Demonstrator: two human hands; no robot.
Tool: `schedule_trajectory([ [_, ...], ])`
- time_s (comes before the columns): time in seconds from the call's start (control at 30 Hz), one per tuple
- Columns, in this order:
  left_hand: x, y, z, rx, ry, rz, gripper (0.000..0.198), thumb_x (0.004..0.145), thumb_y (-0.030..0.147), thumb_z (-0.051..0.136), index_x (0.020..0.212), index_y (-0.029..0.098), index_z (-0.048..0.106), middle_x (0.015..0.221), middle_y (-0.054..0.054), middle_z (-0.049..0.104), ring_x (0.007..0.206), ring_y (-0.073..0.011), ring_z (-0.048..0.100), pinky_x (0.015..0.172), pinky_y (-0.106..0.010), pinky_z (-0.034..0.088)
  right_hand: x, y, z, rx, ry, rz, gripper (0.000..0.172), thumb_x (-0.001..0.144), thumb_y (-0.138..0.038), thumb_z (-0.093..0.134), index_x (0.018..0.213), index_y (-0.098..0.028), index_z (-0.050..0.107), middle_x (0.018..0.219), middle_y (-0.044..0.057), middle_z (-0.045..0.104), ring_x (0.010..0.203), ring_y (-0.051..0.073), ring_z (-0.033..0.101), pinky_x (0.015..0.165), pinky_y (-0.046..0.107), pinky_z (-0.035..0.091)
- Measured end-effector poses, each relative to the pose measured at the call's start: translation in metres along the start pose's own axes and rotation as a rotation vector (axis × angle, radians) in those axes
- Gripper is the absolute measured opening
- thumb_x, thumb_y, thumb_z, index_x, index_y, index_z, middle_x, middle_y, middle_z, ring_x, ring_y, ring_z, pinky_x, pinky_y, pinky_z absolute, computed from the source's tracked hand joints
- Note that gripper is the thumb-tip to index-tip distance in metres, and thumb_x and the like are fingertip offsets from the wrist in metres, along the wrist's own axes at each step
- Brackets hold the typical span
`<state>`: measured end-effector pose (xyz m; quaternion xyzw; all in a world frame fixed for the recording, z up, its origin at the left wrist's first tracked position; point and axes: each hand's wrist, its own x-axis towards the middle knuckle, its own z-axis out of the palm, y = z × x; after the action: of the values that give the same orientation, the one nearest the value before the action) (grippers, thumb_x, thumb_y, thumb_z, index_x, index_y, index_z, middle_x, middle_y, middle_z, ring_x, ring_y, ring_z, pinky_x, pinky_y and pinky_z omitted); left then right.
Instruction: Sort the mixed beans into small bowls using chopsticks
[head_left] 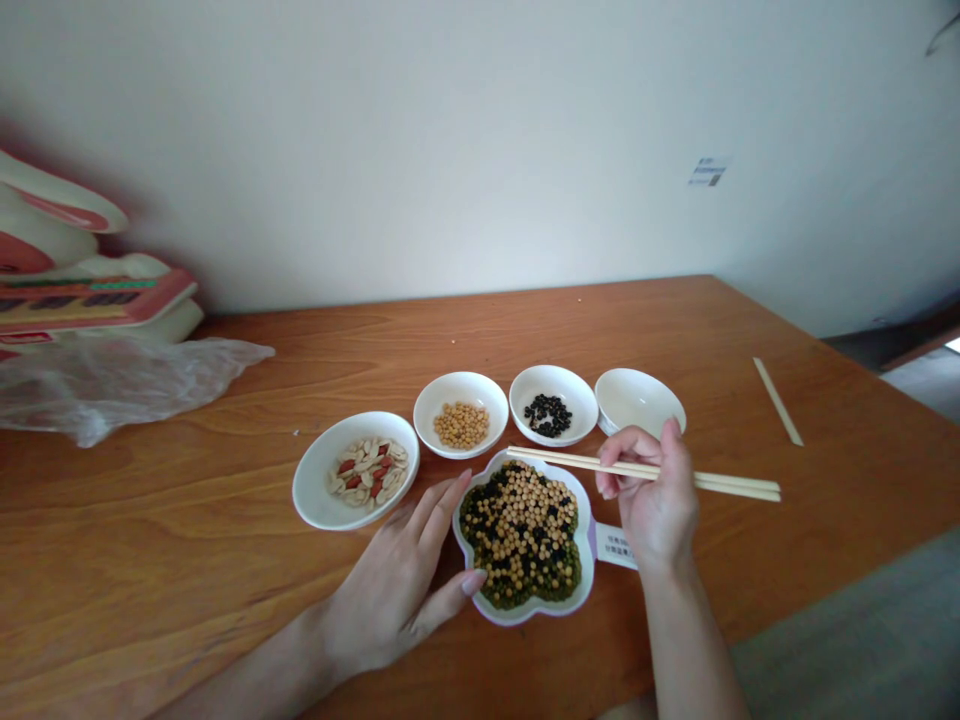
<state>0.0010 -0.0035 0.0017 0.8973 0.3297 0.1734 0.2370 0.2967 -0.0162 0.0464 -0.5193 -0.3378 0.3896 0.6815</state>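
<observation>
Keep steady one flower-shaped dish (588, 572) of beans (525, 530), nearer than four white bowls (555, 382), with left hand (401, 575) unclenched against its left rim; keep tip-aligned one pair of chopsticks (556, 456), grasped in right hand (654, 495) by its far rim.

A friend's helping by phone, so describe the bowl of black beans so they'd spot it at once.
On the wooden table, look just beyond the flower-shaped dish. There, a round white bowl sits between the bowl of yellow beans and the rightmost bowl. Its small heap of black beans sets it apart from both.
</observation>
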Motion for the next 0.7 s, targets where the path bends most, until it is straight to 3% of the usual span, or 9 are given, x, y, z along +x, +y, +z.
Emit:
schedule_trajectory([
  [0.13, -0.001, 0.003, -0.001, 0.003, -0.009, -0.058, 0.081, 0.110, 0.043, 0.055, 0.175, 0.030, 0.010, 0.170, -0.016, 0.046, 0.150, -0.0349, 0.058, 0.125, -0.054, 0.052, -0.002, 0.002, 0.001, 0.000, 0.026, -0.041, 0.077, 0.098, -0.079, 0.046, 0.055, -0.019, 0.068, 0.048, 0.004, 0.057, 0.041, 0.012, 0.051, 0.042, 0.024, 0.039],
  [0.37, 0.002, 0.005, -0.003, -0.048, 0.034, -0.064, 0.074, 0.110, 0.040, 0.054, 0.174, 0.032, 0.017, 0.170, -0.011, 0.047, 0.153, -0.0311, 0.054, 0.128, -0.050, 0.049, -0.006, 0.002, 0.003, 0.000, 0.088, -0.103, 0.076, 0.098, -0.078, 0.046, 0.055, -0.020, 0.069, 0.048, 0.004, 0.058, 0.040, 0.011, 0.051, 0.041, 0.025, 0.038],
  [0.7, 0.000, 0.003, -0.006, -0.120, 0.041, -0.055, 0.068, 0.111, 0.040, 0.054, 0.171, 0.030, 0.024, 0.166, -0.013, 0.051, 0.150, -0.0306, 0.057, 0.126, -0.051, 0.052, -0.015, 0.004, 0.015, -0.075, 0.134, -0.175, 0.079, 0.100, -0.079, 0.041, 0.055, -0.020, 0.070, 0.045, 0.005, 0.058, 0.040, 0.013, 0.051, 0.042, 0.025, 0.038],
])
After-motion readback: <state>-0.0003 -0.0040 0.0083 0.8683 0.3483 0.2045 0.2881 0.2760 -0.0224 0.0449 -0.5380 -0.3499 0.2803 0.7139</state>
